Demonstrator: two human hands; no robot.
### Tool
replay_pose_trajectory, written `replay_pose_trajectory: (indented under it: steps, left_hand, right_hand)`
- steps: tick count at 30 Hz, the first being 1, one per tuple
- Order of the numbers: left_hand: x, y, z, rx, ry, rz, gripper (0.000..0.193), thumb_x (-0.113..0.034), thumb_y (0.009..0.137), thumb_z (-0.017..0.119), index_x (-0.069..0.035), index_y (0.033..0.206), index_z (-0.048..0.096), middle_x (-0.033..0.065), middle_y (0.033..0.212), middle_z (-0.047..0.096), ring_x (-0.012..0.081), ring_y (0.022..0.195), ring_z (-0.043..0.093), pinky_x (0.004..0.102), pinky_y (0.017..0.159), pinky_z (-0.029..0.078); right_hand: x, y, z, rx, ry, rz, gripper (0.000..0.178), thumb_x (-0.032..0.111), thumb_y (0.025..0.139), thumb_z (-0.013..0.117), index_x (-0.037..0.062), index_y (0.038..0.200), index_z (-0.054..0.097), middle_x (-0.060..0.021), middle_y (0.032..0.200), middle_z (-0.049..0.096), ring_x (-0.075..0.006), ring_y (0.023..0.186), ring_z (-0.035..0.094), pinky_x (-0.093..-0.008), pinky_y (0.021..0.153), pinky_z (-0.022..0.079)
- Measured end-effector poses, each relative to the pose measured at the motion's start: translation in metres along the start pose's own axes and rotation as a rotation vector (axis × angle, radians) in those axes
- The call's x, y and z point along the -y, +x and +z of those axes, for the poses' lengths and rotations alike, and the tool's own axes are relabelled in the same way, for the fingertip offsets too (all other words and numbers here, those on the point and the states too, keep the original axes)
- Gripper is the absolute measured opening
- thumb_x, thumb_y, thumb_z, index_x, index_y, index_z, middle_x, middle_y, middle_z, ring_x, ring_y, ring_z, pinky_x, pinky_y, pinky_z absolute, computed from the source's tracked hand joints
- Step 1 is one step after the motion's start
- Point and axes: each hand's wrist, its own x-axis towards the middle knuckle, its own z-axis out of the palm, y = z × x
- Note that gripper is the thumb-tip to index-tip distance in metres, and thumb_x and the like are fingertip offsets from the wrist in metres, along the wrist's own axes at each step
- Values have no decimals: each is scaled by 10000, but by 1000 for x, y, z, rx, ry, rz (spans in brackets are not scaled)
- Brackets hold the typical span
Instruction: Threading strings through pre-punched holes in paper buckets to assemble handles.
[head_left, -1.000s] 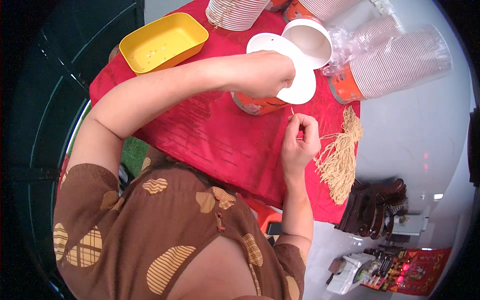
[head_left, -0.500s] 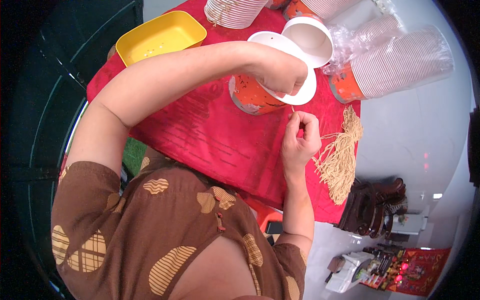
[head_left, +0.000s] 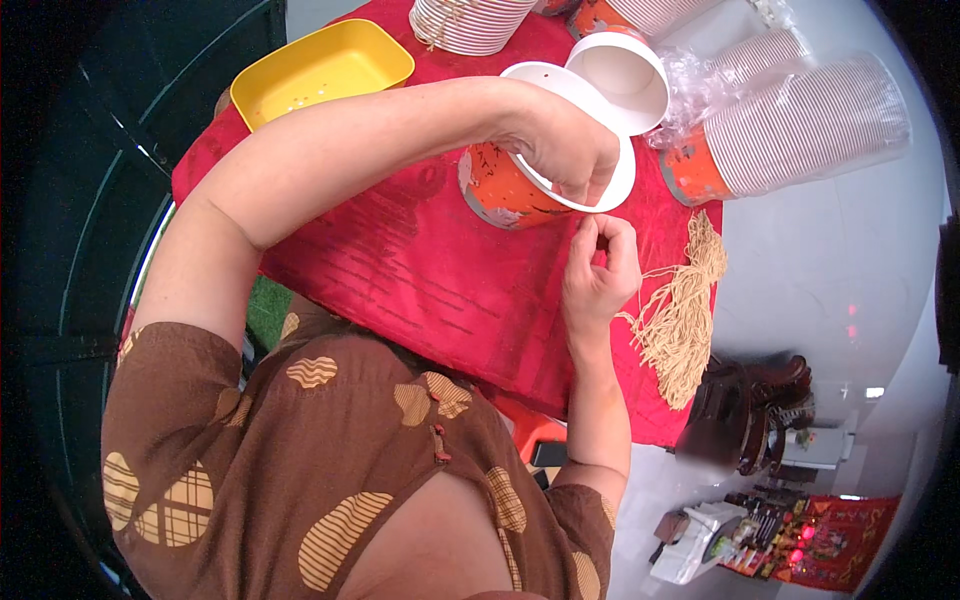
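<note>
An orange paper bucket with a white rim stands tilted on the red-covered table, its mouth toward the right. Over the rim reaches my left hand, fingers curled and bent down inside the near wall; whatever they grip is hidden. Just outside that same stretch of rim, my right hand pinches thumb and forefinger together on a thin cord end, barely visible at the fingertips. A small dark hole shows in the bucket's far rim. To the right of my right hand lies a bundle of beige cords.
A yellow plastic basin holding small white bits stands at the far left. Another white-lined bucket lies open behind mine. Stacked buckets in clear plastic lie at the right, and one more stack stands at the back.
My right hand has risen slightly to the bucket rim, and the cord piece seen above its fingertips is now mostly hidden. My left fingers have bent further down along the inner wall.
</note>
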Motion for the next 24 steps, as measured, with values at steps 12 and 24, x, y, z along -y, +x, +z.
replay_pose_trajectory:
  steps: [12, 24]
  left_hand:
    - [3, 0, 9, -110, 16, 45, 155, -81, 810, 629, 18, 907, 696, 107, 797, 679, 192, 748, 615, 334, 733, 471]
    - [-3, -3, 8, -125, -113, -43, 205, -129, 855, 567, 40, 883, 679, 113, 810, 682, 203, 754, 629, 348, 747, 477]
  right_hand:
    - [11, 3, -6, 25, 682, 630, 264, 214, 1011, 507, 11, 861, 583, 32, 604, 464, -45, 490, 391, -202, 450, 305]
    - [12, 41, -28, 316, 600, 990, 408, 341, 940, 548, 20, 699, 615, 63, 523, 406, -41, 413, 305, -219, 396, 219]
